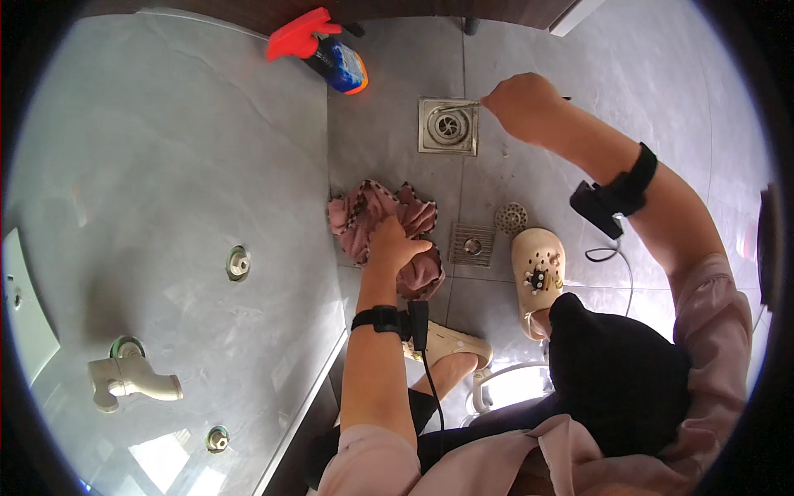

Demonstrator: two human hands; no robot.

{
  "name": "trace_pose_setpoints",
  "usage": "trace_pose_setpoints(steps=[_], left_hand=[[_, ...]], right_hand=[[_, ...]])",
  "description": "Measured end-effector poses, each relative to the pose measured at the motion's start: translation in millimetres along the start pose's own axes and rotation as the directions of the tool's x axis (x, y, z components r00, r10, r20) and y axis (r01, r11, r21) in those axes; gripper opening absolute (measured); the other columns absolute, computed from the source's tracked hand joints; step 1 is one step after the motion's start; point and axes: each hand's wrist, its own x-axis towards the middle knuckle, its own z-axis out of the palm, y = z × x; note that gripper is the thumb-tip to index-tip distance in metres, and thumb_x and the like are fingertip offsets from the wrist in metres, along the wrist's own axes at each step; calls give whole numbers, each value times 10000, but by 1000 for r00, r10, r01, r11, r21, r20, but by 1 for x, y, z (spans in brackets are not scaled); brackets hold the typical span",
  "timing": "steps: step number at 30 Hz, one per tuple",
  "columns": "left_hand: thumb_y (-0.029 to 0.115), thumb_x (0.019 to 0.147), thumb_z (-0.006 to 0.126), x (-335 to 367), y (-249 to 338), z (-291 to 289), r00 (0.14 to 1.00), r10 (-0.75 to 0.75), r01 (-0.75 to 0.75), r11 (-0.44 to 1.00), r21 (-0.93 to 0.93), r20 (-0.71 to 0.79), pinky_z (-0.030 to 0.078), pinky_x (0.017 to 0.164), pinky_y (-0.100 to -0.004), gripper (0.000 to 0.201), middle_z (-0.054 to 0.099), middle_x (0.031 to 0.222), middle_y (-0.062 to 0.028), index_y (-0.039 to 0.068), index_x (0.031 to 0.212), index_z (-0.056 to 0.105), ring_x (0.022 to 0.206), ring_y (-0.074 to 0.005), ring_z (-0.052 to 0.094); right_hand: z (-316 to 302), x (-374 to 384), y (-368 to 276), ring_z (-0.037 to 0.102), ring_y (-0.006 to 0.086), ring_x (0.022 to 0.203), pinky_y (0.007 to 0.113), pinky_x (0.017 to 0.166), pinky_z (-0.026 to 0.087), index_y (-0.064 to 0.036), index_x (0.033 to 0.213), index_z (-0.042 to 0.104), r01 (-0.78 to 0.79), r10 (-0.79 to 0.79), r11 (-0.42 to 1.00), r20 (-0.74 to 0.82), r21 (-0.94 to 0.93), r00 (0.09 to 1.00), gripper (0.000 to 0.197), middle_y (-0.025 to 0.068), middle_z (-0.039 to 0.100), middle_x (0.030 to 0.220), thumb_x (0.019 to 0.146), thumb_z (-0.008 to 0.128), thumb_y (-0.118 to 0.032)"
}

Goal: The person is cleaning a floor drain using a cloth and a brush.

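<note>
My right hand (525,106) is closed round a thin metal tool (459,107), its kind unclear; most of it is hidden by the fist. The visible end reaches over the square floor drain (447,126), whose round inner opening is exposed. Lower left, my left hand (395,245) grips a crumpled pink cloth (423,273) with a checked edge on the floor, thumb sticking out. Beside the cloth lies a square slatted drain grate (472,245). A round perforated strainer (511,218) rests next to the grate.
A spray bottle (337,64) with a red trigger head stands at the back, near the wall. Left is a tiled wall with a tap (132,380) and two pipe fittings. My feet wear beige clogs (538,264). Straps with small devices and cables circle both forearms.
</note>
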Motion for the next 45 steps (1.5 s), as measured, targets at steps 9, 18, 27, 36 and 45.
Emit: trace_pose_setpoints(steps=[9, 18, 27, 36, 45], left_hand=[[357, 525, 769, -1, 2, 0, 1000, -5, 6, 998, -55, 10, 429, 779, -378, 650, 534, 994, -240, -62, 944, 503, 925, -345, 532], [360, 518, 774, -1, -3, 3, 1000, 13, -14, 997, -78, -9, 431, 755, -371, 632, 546, 946, -222, -49, 917, 506, 895, -335, 539], [309, 527, 761, -3, -11, 5, 999, -4, 1, 997, -80, -38, 427, 790, -412, 581, 552, 954, -245, -40, 925, 519, 912, -386, 524], [289, 542, 755, -10, -5, 6, 991, 69, -83, 988, -132, -112, 426, 722, -410, 473, 545, 817, -187, -12, 797, 493, 818, -358, 527], [254, 620, 713, -28, 1, 26, 715, 106, -58, 994, 92, -692, 384, 790, -400, 479, 467, 968, -130, 83, 998, 474, 903, -334, 447]], right_hand=[[7, 4, -3, 603, 278, 867, 369, 696, 489, -38, 873, 637, 4, -4, 1000, 7, -3, 1000, 186, 134, 631, 868, 705, 560, -56], [-2, 0, -4, 548, 256, 981, 369, 777, 458, -153, 1087, 580, -53, 49, 998, 158, 21, 986, 391, 71, 585, 1052, 730, 484, -26], [4, -26, -15, 568, 287, 931, 398, 749, 468, -139, 1093, 563, -3, -39, 989, 275, 150, 961, 377, 109, 593, 1001, 724, 522, -67], [13, -50, -10, 578, 290, 895, 384, 706, 470, -184, 1159, 530, -60, -18, 967, 303, 247, 953, 478, 119, 604, 948, 713, 476, -19], [45, -67, 1, 566, 313, 749, 393, 634, 440, -152, 1164, 517, -58, 10, 841, 93, 537, 996, 434, 159, 594, 829, 755, 477, -11]])
